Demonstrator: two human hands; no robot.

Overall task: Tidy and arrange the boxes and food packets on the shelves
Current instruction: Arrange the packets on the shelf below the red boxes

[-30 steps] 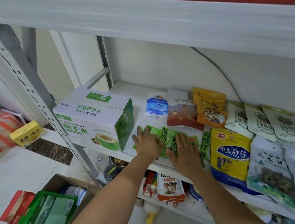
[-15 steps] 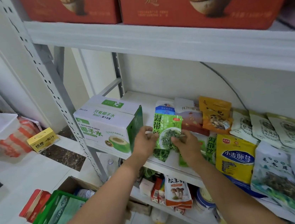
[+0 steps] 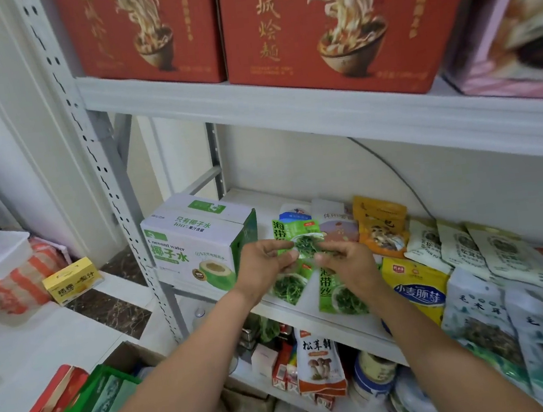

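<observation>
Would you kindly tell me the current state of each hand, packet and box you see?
left hand, pinching the raised seaweed packet.
right hand, holding that packet too.
loose seaweed packets, lying flat on the middle shelf.
coconut water box, closed, upright.
noodle boxes, closed, on the top shelf.

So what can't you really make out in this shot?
All in the head view.
1. How many green seaweed packets the left hand and right hand pinch: the hands cover the stack, with motion blur.
2. Pink box on the top shelf: cut off by the right edge, blurred.
3. Lower-shelf goods behind the mushroom packet: mostly hidden under the middle shelf board.
</observation>
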